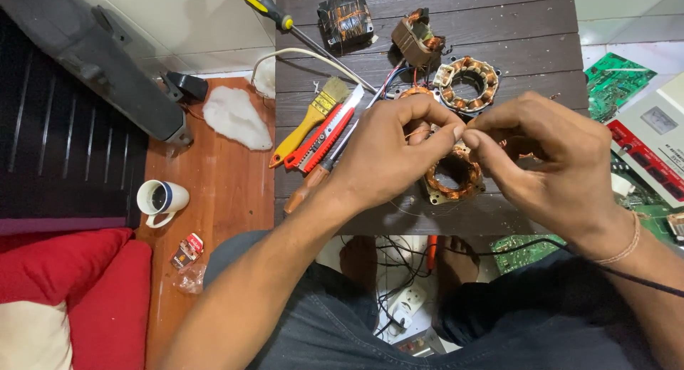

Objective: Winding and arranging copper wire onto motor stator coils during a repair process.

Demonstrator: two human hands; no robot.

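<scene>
My left hand and my right hand meet fingertip to fingertip above a round copper-wound stator on the dark wooden table. Both pinch something thin between thumb and forefinger, apparently a fine copper wire; it is too small to see clearly. A second wound stator ring lies just behind the hands. A third coil peeks out behind my left knuckles.
A yellow-handled brush, a red utility knife and a wooden-handled tool lie left of my hands. Farther back lie a screwdriver and two transformers. A cup stands on the orange board. Circuit boards sit right.
</scene>
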